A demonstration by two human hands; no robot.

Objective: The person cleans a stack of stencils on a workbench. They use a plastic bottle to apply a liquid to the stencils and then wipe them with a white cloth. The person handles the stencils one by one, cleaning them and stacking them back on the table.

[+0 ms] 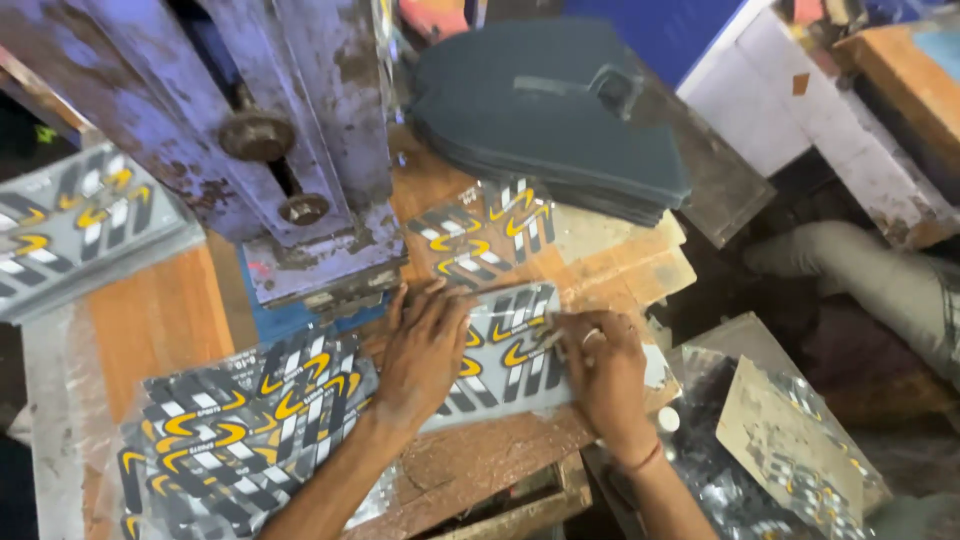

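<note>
Sheet (505,350) of grey film, printed with yellow curves and black and white stripes, lies flat on the wooden counter (160,320) right in front of the worn purple press (300,150). Both hands rest on it. The left hand (420,350) lies spread, palm down, on the near left part of the sheet, seemingly to pin it so it cannot slide. The right hand (600,370) has its fingers drawn narrow at the sheet's right edge, pinching or picking at the film; whether it has a grip on a corner I cannot tell. A ring shows on one finger and a red thread on that wrist.

A second printed sheet (480,235) lies just behind, touching the foot of the press. To the near left, a loose stack of the same printed sheets (240,420) overlaps the counter edge, kept within reach of the left hand. Another such sheet (80,215) lies farther left. Behind the press sits a pile of dark grey shaped pieces (550,110). At the right, lower down, a shiny plastic bag (770,460) holds more printed film with a piece of brown card on top.
</note>
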